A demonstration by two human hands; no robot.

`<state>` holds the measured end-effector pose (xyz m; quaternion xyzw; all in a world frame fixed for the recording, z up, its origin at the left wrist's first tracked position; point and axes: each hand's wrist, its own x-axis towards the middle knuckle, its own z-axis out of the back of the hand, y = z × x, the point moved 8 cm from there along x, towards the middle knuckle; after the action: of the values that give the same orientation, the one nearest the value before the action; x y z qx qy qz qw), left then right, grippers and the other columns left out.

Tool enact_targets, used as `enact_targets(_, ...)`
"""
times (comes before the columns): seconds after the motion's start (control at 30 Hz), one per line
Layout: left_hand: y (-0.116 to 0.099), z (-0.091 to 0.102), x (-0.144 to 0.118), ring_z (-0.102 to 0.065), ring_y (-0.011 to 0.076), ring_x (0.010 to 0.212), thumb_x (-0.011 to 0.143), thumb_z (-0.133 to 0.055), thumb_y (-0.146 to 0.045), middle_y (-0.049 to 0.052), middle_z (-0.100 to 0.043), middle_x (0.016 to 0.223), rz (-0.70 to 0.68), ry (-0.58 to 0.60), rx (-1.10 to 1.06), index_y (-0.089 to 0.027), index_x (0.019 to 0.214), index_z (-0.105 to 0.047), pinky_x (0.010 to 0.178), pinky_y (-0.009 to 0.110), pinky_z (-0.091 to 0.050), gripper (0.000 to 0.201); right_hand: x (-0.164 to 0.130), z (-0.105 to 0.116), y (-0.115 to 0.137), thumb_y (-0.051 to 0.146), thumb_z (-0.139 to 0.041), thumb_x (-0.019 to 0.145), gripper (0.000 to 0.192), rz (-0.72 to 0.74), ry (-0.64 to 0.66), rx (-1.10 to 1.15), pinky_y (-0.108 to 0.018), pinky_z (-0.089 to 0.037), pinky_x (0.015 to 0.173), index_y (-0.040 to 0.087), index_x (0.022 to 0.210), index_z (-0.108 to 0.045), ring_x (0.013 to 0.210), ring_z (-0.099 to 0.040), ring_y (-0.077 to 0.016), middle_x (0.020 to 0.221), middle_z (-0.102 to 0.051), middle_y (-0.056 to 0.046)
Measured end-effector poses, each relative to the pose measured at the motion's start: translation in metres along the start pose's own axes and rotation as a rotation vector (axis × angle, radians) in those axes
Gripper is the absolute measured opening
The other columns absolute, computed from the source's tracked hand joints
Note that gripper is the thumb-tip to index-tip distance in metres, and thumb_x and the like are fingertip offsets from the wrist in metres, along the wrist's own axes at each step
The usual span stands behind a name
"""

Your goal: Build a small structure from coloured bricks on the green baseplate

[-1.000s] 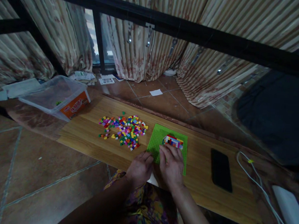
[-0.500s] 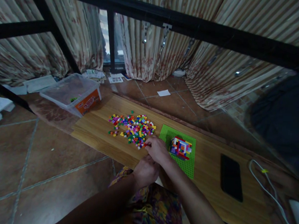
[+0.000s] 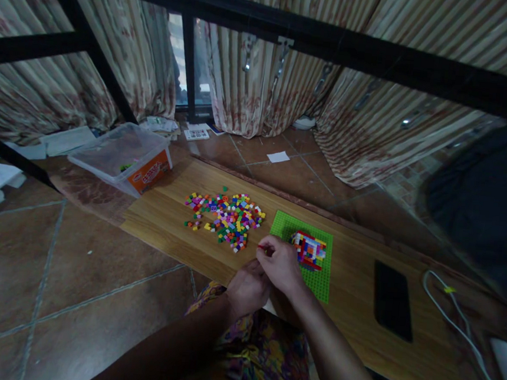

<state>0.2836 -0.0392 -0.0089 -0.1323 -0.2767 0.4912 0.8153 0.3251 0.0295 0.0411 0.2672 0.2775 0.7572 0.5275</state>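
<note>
My right hand [image 3: 279, 264] pinches a small red toy brick [image 3: 261, 247] between thumb and fingers, just above the wooden board. Close below it, at the board's near edge, my left hand [image 3: 247, 287] is closed, its fingers curled; whatever it may hold is hidden. A pile of loose, many-coloured toy bricks [image 3: 233, 218] lies to the left of my right hand. Right of that hand, a block of joined bricks [image 3: 309, 251] in red, white, blue and yellow sits on a green baseplate [image 3: 319, 287], partly covered by the hand.
A clear plastic box [image 3: 105, 162] with an orange label stands at the board's left end, a few green pieces inside. Toward the right lie a black phone [image 3: 392, 300] and a white cable [image 3: 459, 320]. Curtains [image 3: 253, 95] hang behind a dark metal frame [image 3: 294, 31].
My right hand has moved a little right, away from the brick pile and toward the baseplate, with the red brick in its fingers. My left hand has barely moved.
</note>
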Motion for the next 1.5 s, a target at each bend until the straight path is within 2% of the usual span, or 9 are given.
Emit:
enact_targets(0.13, 0.000, 0.003, 0.002, -0.060, 0.0216, 0.090, 0.080, -0.051, -0.013, 0.009, -0.064, 0.097, 0.002, 0.017, -0.019, -0.016, 0.094, -0.062, 0.082, 0.036, -0.053, 0.018, -0.015, 0.019, -0.006, 0.022, -0.056, 0.078, 0.012, -0.039, -0.054, 0.125, -0.026, -0.049, 0.065, 0.021, 0.081, -0.067, 0.068, -0.065, -0.0156, 0.075, -0.070, -0.001)
enact_targets(0.27, -0.002, 0.004, 0.002, -0.059, 0.0218, 0.095, 0.082, -0.051, -0.013, 0.008, -0.064, 0.100, -0.017, 0.040, -0.030, -0.017, 0.101, -0.059, 0.086, 0.037, -0.052, 0.022, -0.031, 0.034, -0.014, 0.024, -0.052, 0.084, 0.021, -0.026, -0.077, 0.160, -0.030, -0.053, 0.074, 0.021, 0.095, -0.070, 0.081, -0.068, -0.0182, 0.091, -0.073, -0.005)
enact_targets(0.5, -0.001, 0.007, 0.003, -0.059, 0.0213, 0.097, 0.082, -0.048, -0.010, 0.007, -0.063, 0.105, -0.012, 0.036, -0.044, -0.018, 0.100, -0.059, 0.088, 0.037, -0.052, 0.022, -0.055, 0.067, -0.040, 0.034, -0.052, 0.089, 0.022, -0.112, -0.185, 0.067, -0.033, -0.053, 0.075, 0.024, 0.095, -0.070, 0.081, -0.069, -0.0207, 0.092, -0.074, -0.004)
enact_targets(0.67, -0.001, 0.008, 0.003, -0.058, 0.0215, 0.099, 0.082, -0.049, -0.011, 0.008, -0.063, 0.106, -0.012, 0.032, -0.052, -0.018, 0.100, -0.058, 0.089, 0.037, -0.051, 0.021, -0.054, 0.091, -0.047, 0.038, -0.052, 0.090, 0.024, -0.108, -0.296, -0.047, -0.034, -0.051, 0.074, 0.022, 0.096, -0.069, 0.078, -0.068, -0.0210, 0.092, -0.073, -0.006)
enact_targets(0.77, -0.001, 0.007, 0.003, -0.058, 0.0217, 0.099, 0.083, -0.049, -0.012, 0.007, -0.063, 0.105, -0.015, 0.035, -0.043, -0.018, 0.098, -0.059, 0.090, 0.037, -0.051, 0.019, -0.046, 0.091, -0.046, 0.035, -0.051, 0.090, 0.022, -0.055, -0.313, -0.098, -0.034, -0.049, 0.077, 0.022, 0.093, -0.068, 0.085, -0.064, -0.0208, 0.095, -0.070, -0.006)
enact_targets(0.93, 0.000, 0.007, 0.003, -0.059, 0.0216, 0.097, 0.082, -0.049, -0.010, 0.008, -0.063, 0.106, -0.013, 0.030, -0.025, -0.018, 0.100, -0.059, 0.088, 0.037, -0.052, 0.021, -0.032, 0.077, -0.039, 0.030, -0.053, 0.089, 0.018, 0.062, -0.341, -0.199, -0.040, -0.044, 0.088, 0.024, 0.090, -0.070, 0.100, -0.055, -0.0231, 0.105, -0.065, -0.007)
enact_targets(1.17, 0.000, 0.007, 0.003, -0.059, 0.0215, 0.097, 0.081, -0.048, -0.010, 0.008, -0.063, 0.106, -0.009, 0.030, -0.039, -0.019, 0.099, -0.059, 0.087, 0.038, -0.052, 0.022, -0.032, 0.069, -0.050, 0.030, -0.055, 0.088, 0.017, 0.065, -0.368, -0.271, -0.041, -0.043, 0.088, 0.025, 0.090, -0.072, 0.102, -0.051, -0.0239, 0.108, -0.061, -0.006)
enact_targets(1.5, 0.000, 0.007, 0.003, -0.059, 0.0216, 0.098, 0.084, -0.048, -0.011, 0.007, -0.064, 0.104, -0.014, 0.030, -0.028, -0.018, 0.100, -0.058, 0.088, 0.037, -0.052, 0.020, -0.035, 0.068, -0.059, 0.030, -0.060, 0.085, 0.014, 0.047, -0.493, -0.194, -0.039, -0.045, 0.086, 0.024, 0.082, -0.072, 0.097, -0.056, -0.0215, 0.103, -0.064, -0.006)
